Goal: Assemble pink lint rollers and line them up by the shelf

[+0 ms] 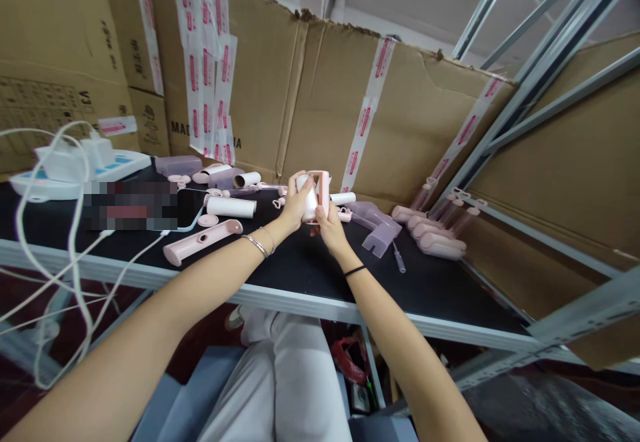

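Note:
Both hands meet above the black table (300, 275). My left hand (295, 203) is closed round a white roll (310, 201) set inside a pink frame part (323, 189). My right hand (327, 223) grips the same pink part from below. A white roller (231, 207) and a long pink handle (203, 242) lie on the table left of my hands. A lilac cover (381, 234) and a small screwdriver (399, 259) lie to the right.
Several finished pink pieces (435, 239) are stacked at the table's right end. A white power strip (75, 169) with cables (75, 255) sits far left. Taped cardboard (325, 109) walls the back, and a metal shelf frame (525, 82) rises on the right.

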{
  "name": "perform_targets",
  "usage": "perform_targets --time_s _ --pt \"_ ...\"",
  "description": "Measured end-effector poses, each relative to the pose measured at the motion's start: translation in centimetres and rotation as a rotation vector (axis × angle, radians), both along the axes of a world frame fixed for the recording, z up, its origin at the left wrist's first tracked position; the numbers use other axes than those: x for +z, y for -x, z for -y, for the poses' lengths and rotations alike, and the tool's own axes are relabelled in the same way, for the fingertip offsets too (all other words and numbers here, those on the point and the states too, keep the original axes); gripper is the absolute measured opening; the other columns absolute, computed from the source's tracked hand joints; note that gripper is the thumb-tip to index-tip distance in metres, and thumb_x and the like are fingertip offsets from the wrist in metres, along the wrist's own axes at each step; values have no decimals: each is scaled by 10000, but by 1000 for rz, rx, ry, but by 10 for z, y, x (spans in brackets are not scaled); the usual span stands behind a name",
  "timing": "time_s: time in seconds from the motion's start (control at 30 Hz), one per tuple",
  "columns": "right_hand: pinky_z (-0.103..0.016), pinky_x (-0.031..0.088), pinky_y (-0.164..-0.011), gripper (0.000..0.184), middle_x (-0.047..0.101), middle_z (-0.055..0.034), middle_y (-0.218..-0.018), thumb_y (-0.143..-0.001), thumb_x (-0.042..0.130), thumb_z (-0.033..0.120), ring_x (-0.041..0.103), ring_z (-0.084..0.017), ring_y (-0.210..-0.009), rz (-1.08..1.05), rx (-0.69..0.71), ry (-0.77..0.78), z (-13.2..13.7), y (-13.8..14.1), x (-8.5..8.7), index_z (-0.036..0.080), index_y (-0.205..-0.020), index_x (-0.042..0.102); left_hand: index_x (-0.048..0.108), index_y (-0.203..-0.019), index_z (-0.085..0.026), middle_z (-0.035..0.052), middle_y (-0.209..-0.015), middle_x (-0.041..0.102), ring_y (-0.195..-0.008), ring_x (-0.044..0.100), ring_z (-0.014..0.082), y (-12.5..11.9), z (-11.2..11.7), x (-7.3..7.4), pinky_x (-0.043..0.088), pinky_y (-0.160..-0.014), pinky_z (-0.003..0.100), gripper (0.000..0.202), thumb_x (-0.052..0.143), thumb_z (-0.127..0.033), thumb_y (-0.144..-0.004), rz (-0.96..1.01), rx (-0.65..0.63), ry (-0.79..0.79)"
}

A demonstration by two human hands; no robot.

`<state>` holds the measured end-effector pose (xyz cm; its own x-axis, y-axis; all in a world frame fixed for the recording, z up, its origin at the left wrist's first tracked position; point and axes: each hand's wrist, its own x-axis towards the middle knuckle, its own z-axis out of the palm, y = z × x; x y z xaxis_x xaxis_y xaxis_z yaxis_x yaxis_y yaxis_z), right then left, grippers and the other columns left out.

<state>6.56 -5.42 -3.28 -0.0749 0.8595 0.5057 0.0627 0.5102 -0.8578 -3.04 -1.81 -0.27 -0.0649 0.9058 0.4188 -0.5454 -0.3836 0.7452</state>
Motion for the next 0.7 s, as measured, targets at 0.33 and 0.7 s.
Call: perform_targets --time_s 0.33,0.7 --pt "-335 452 -835 589 572 -91 -1004 -834 270 676 546 -189 -956 27 -331 -169 4 -6 8 169 -1050 479 464 -1049 -203 44 -1040 555 -961 541 159 0 10 -4 417 -879 295 367 614 -393 -774 -468 146 -360" --pt "-396 380 -955 449 624 -72 -1033 -893 318 550 545 -207 -996 228 -277 -414 9 -28 21 231 -1001 613 514 -958 -195 17 -834 611 -826 576 167 0 14 -14 435 -759 269 347 511 -510 -812 -750 216 -407"
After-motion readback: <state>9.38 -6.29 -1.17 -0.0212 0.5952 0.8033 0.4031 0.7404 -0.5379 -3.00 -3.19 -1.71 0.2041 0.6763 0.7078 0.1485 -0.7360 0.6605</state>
